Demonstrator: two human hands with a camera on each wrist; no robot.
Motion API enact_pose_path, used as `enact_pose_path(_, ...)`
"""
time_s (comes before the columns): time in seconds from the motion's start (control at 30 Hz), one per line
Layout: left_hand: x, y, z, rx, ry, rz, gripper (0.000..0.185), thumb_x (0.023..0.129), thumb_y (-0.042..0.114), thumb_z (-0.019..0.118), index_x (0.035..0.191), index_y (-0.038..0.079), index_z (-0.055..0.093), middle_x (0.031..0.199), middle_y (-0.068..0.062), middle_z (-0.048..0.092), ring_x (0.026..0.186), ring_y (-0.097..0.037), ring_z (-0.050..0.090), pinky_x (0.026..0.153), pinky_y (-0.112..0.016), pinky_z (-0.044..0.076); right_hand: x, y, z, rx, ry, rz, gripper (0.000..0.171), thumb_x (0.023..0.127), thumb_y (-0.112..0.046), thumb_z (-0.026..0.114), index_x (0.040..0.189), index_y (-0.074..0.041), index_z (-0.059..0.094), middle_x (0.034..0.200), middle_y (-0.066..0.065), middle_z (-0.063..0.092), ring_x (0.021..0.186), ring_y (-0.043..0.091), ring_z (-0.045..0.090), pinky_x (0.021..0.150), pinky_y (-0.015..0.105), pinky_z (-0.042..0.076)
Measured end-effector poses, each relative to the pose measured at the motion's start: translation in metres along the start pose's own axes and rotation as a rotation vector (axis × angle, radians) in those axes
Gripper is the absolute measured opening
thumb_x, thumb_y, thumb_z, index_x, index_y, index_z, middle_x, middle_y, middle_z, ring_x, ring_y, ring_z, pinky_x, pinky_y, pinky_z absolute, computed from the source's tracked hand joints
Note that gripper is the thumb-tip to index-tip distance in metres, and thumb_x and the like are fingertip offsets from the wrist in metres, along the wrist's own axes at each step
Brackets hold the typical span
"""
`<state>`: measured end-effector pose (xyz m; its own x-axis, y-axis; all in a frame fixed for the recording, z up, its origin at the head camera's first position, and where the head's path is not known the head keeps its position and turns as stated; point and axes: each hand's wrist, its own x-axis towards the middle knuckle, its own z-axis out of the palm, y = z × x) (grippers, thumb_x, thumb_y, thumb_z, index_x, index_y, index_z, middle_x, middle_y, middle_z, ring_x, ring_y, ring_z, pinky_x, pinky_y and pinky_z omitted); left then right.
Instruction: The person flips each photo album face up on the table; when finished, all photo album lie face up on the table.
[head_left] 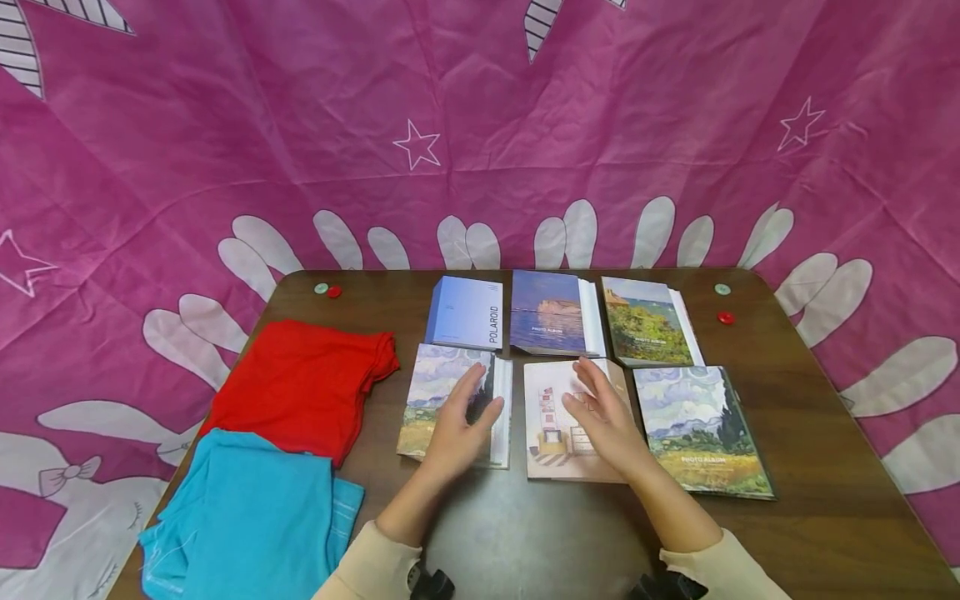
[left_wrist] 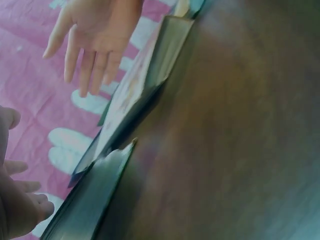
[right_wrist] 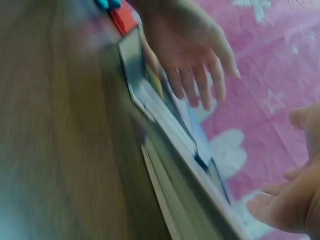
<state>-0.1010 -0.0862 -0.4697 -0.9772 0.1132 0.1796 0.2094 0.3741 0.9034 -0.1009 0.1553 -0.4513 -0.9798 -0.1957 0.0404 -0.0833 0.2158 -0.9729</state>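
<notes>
Six photo albums lie in two rows on a brown table (head_left: 810, 467). My left hand (head_left: 467, 410) hovers, fingers relaxed and spread, over the front-left album with a painted landscape cover (head_left: 431, 392). My right hand (head_left: 594, 402) hovers the same way over the front-middle cream album (head_left: 549, 425). Neither hand holds anything. In the left wrist view the right hand (left_wrist: 92, 42) hangs above the cream album's edge (left_wrist: 145, 80), with the left hand (left_wrist: 17, 202) at the lower left. In the right wrist view the left hand (right_wrist: 192, 55) is spread above an album (right_wrist: 150, 85), and the right hand (right_wrist: 295, 200) is at the lower right.
A third landscape album (head_left: 701, 429) lies at front right. The back row holds a Polaroid album (head_left: 468, 312), a blue sea album (head_left: 551, 312) and a green one (head_left: 648, 321). Folded red cloth (head_left: 300, 383) and blue cloth (head_left: 247, 517) lie left. Small discs (head_left: 724, 317) sit near corners. Pink fabric (head_left: 480, 125) surrounds the table.
</notes>
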Motion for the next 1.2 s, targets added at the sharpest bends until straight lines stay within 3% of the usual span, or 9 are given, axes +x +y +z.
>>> enact_pose_path(0.27,-0.004,0.006,0.023,0.028,-0.131,0.002,0.065,0.1,0.032,0.063,0.15,-0.004,0.044,0.159,-0.021,0.036,0.147,-0.037,0.034,0.119,-0.053,0.025,-0.014,0.01,-0.034,-0.073,0.108,0.124,0.068,0.106,-0.026,0.055,0.159,0.002,0.022,0.163,0.025,0.023,0.152,0.039,0.019,0.121,0.058,0.017)
enact_pose_path(0.5,-0.008,0.013,0.033,0.04,-0.296,-0.081,0.071,0.1,0.042,0.06,0.152,-0.002,0.041,0.161,-0.019,0.032,0.149,-0.033,0.031,0.121,-0.049,0.023,-0.021,0.019,-0.035,0.086,0.07,0.271,0.072,0.108,-0.025,0.05,0.161,0.002,0.009,0.168,0.022,0.007,0.155,0.031,0.004,0.124,0.051,0.01)
enact_pose_path(0.63,-0.008,0.014,0.034,0.037,-0.316,-0.098,0.072,0.1,0.045,0.059,0.152,-0.002,0.042,0.161,-0.019,0.031,0.148,-0.035,0.031,0.121,-0.051,0.023,-0.022,0.022,-0.032,0.114,0.053,0.265,0.073,0.108,-0.025,0.051,0.161,0.002,0.008,0.168,0.021,0.005,0.155,0.03,0.002,0.124,0.051,0.007)
enact_pose_path(0.87,-0.007,0.014,0.035,0.03,-0.325,-0.119,0.076,0.099,0.046,0.061,0.153,-0.003,0.039,0.162,-0.02,0.029,0.149,-0.035,0.029,0.121,-0.051,0.023,-0.024,0.021,-0.03,-0.061,-0.002,0.259,0.077,0.105,-0.033,0.055,0.161,-0.001,0.013,0.168,0.021,0.007,0.154,0.038,0.005,0.122,0.058,0.01)
enact_pose_path(1.0,-0.007,0.016,0.041,-0.001,-0.347,-0.098,0.083,0.094,0.048,0.066,0.155,0.0,0.036,0.163,-0.021,0.025,0.15,-0.034,0.027,0.121,-0.05,0.023,-0.022,0.013,-0.026,0.121,0.042,0.228,0.069,0.109,-0.032,0.045,0.16,0.002,0.015,0.166,0.023,0.013,0.153,0.036,0.012,0.122,0.056,0.012)
enact_pose_path(1.1,-0.007,0.016,0.047,-0.04,-0.341,-0.083,0.085,0.093,0.047,0.068,0.155,-0.001,0.036,0.164,-0.021,0.023,0.151,-0.033,0.025,0.121,-0.05,0.022,-0.022,0.01,-0.024,0.297,0.123,0.198,0.062,0.11,-0.032,0.039,0.156,0.007,0.025,0.156,0.01,0.041,0.143,0.025,0.035,0.117,0.04,0.028)
enact_pose_path(1.2,-0.008,0.015,0.052,-0.071,-0.324,-0.08,0.083,0.093,0.046,0.069,0.154,-0.001,0.037,0.164,-0.021,0.022,0.151,-0.032,0.023,0.121,-0.049,0.02,-0.022,0.009,-0.023,0.388,0.264,0.181,0.052,0.109,-0.022,0.045,0.15,0.009,0.039,0.135,-0.001,0.06,0.121,0.012,0.054,0.1,0.024,0.044)
